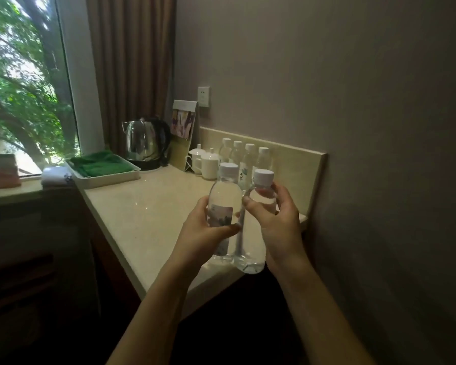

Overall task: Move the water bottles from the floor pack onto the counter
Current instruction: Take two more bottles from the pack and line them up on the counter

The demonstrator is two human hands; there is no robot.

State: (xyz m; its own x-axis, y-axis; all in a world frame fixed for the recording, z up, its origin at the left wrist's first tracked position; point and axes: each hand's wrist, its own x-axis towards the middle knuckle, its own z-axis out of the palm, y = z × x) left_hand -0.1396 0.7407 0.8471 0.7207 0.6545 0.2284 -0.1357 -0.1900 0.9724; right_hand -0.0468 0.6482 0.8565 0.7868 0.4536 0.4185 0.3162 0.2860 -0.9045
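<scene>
I hold two clear water bottles with white caps side by side above the front edge of the beige counter [148, 212]. My left hand [203, 230] grips the left bottle [224, 196] around its labelled middle. My right hand [277, 219] wraps the right bottle [261, 191] near its shoulder. Both bottles are upright and touch each other. Their bases hang at the counter's front edge. Several more bottles [244, 156] stand in a row against the backsplash. The floor pack is out of view.
Two white lidded cups [207, 162] stand beside the bottle row. A steel kettle [144, 140], a leaning card stand [182, 133] and a white tray with a green cloth [103, 167] fill the counter's far end. The wall [379, 154] runs along the right.
</scene>
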